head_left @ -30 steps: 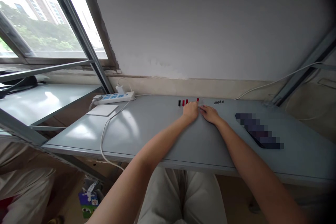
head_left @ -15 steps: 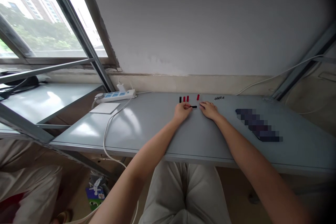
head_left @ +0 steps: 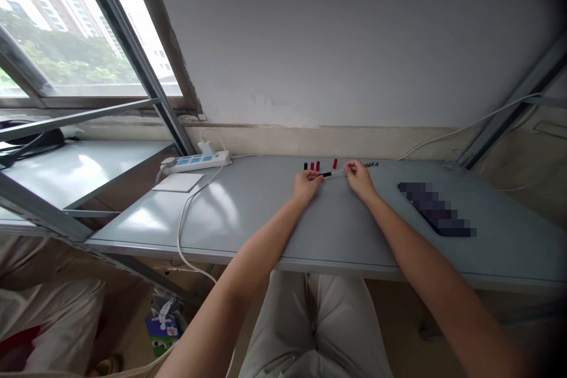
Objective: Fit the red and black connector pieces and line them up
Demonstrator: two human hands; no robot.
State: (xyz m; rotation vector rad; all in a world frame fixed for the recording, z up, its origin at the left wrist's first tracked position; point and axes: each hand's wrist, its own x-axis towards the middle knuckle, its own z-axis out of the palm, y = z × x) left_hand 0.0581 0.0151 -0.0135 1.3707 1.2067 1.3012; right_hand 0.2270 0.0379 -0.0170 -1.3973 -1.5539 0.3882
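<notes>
My left hand (head_left: pixel 307 185) rests on the desk, its fingers closed on a small black cylinder (head_left: pixel 326 174) that points right. Just to the right, my right hand (head_left: pixel 358 175) is raised with thumb and fingers pinched. A faint pale strip (head_left: pixel 337 172) runs between the black cylinder and those fingertips; its kind is too small to make out. Behind my left hand stand another black cylinder (head_left: pixel 305 166) and two red cylinders (head_left: pixel 315 166). A third red cylinder (head_left: pixel 335 163) sits between the hands, farther back. Several small dark pieces (head_left: pixel 372 164) lie beyond my right hand, partly hidden by it.
A dark pixelated flat object (head_left: pixel 436 210) lies on the grey desk (head_left: pixel 345 242) at right. On the left are a white power strip (head_left: pixel 197 161), a white flat square (head_left: pixel 178 182) and a white cable (head_left: pixel 181 218) hanging over the edge. Another person's leg (head_left: pixel 66 313) shows lower left.
My right hand has lifted from lying on the desk into a pinch, slightly right and back. A pale strip now shows between the hands. The left hand still holds the black cylinder, now slightly tilted.
</notes>
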